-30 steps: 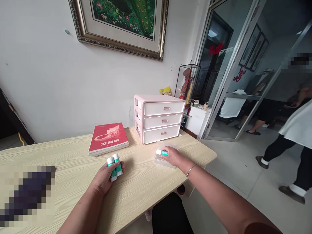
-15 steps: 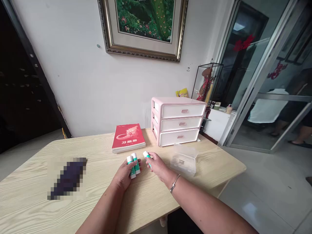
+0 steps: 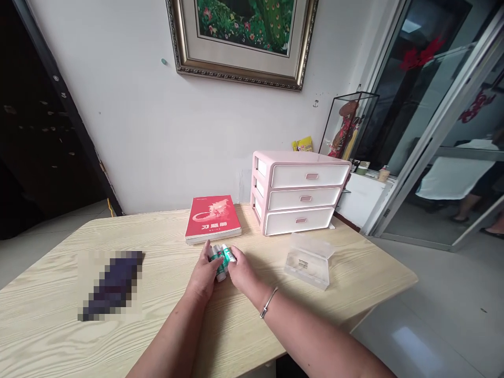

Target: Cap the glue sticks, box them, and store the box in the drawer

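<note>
My left hand (image 3: 205, 273) is closed around green-and-white glue sticks (image 3: 221, 274), held side by side just above the wooden table (image 3: 165, 315). My right hand (image 3: 238, 266) grips another glue stick (image 3: 229, 254) and presses it against the ones in the left hand. Fingers partly cover the sticks. Right behind both hands lies a stack of red-covered books (image 3: 213, 216). To the right of my right hand stands a clear plastic box (image 3: 307, 269) with its lid raised.
A pink and white drawer unit (image 3: 302, 195) stands at the back right, its drawers closed. At the left lies a dark, pixelated item (image 3: 112, 286). The table's right edge (image 3: 409, 283) drops to a tiled floor. A framed picture (image 3: 244, 76) hangs on the wall behind.
My right hand has moved left, bringing its glue stick against those in my left hand. The view has shifted slightly, so the drawers and box appear further right.
</note>
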Motion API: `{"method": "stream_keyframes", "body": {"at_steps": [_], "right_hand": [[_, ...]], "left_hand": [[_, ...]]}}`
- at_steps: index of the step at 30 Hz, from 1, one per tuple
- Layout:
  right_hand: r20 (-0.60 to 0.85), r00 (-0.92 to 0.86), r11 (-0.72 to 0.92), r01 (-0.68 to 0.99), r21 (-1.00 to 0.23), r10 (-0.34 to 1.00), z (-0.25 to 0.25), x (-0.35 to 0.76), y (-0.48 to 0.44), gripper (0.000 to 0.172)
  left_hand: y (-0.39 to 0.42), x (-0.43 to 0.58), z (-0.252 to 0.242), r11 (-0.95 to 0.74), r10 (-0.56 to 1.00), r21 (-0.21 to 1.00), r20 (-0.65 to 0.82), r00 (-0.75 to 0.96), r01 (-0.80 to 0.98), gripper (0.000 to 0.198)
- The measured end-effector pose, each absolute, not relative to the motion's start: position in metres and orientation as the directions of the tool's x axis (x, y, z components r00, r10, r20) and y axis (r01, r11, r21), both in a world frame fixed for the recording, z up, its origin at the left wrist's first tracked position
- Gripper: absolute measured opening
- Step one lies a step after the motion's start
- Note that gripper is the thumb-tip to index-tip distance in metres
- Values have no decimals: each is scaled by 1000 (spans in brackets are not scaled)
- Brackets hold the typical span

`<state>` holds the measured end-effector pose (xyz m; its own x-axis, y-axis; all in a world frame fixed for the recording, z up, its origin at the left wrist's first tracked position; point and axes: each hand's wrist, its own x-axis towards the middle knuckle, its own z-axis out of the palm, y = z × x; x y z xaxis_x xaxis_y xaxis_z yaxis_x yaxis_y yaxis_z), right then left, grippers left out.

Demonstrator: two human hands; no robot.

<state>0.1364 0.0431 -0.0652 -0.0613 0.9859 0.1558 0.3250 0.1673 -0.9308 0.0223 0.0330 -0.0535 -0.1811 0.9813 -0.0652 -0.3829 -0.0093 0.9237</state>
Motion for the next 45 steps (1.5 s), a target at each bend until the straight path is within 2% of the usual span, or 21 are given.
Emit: {"method": "stream_keyframes", "body": {"at_steps": [3,5,7,11,14,17,20,26,29,32,36,38,40,45], "right_hand": [[176,-78,192,455,-869,981,-61,138,32,54],[245,-136,280,516,-810,960,-57,143,22,54],[330,-180,371,580,-725,927,-54,152,9,52],[494,-228,492,707,-508,839,-46,186,-22,50],[559,-215,464,813,-352,801,-43,222,-40,50],[589,-128,329,911,-247,798,-45,261,-47,51],[560,-60,203,959,-196,826,-52,297,-44,50],[476,-68,152,979,-139,877,-57,356,-23,40],[472,-73,155,978,-137,879,-53,374,-12,41],[555,-92,199,970,-136,827,-48,368,-7,43],[616,-173,382,897,-224,768,-39,314,-7,41],[552,-209,442,833,-331,807,-35,277,-3,37],[473,-210,417,821,-390,856,-33,242,5,35],[359,-226,363,852,-379,906,-41,185,38,34]], "left_hand": [[35,18,-57,-7,984,976,-31,-173,-216,91],[36,15,-60,-25,982,999,21,-186,-20,84],[38,13,-63,-75,972,972,121,-201,221,74],[43,12,-74,-210,941,757,328,-81,619,59],[44,13,-82,-305,903,590,430,30,747,55],[42,16,-87,-336,879,486,470,83,807,57],[36,20,-86,-305,888,412,450,100,858,59],[23,30,-78,-350,898,271,370,239,897,54],[24,29,-77,-351,908,284,337,250,892,52],[27,26,-78,-372,905,318,335,264,872,51],[32,22,-81,-419,888,368,356,291,830,47],[33,21,-82,-424,885,389,371,282,818,47],[33,20,-84,-421,884,407,383,267,811,48],[38,13,-81,-362,911,500,369,184,787,47]]}}
